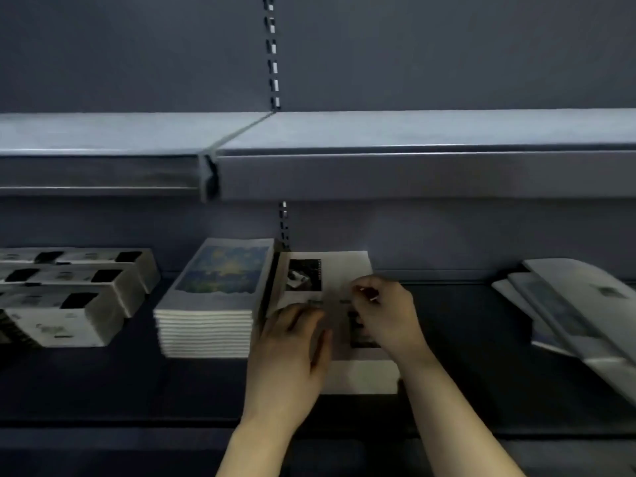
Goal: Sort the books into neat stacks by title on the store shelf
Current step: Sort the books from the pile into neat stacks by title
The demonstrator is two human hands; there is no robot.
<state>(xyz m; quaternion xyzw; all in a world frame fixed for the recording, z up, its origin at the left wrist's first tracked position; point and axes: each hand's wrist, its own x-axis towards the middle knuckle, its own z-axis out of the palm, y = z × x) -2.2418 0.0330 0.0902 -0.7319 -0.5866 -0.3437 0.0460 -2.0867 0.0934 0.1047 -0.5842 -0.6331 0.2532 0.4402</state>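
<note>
2 hands met over the white-covered stack (pixel 344 268) in the lower middle of the frame. The left hand (pixel 289 352) lay against its left edge with fairly straight fingers. The right hand (pixel 387 315) rested on the top cover, fingers curled; blur hid whether it pinched anything. The blue-covered stack (pixel 216 280) stood just left, 3 rows of pale books (pixel 69 301) far left, and fanned loose books (pixel 571 304) at right, all on the dark shelf (pixel 464 339).
</note>
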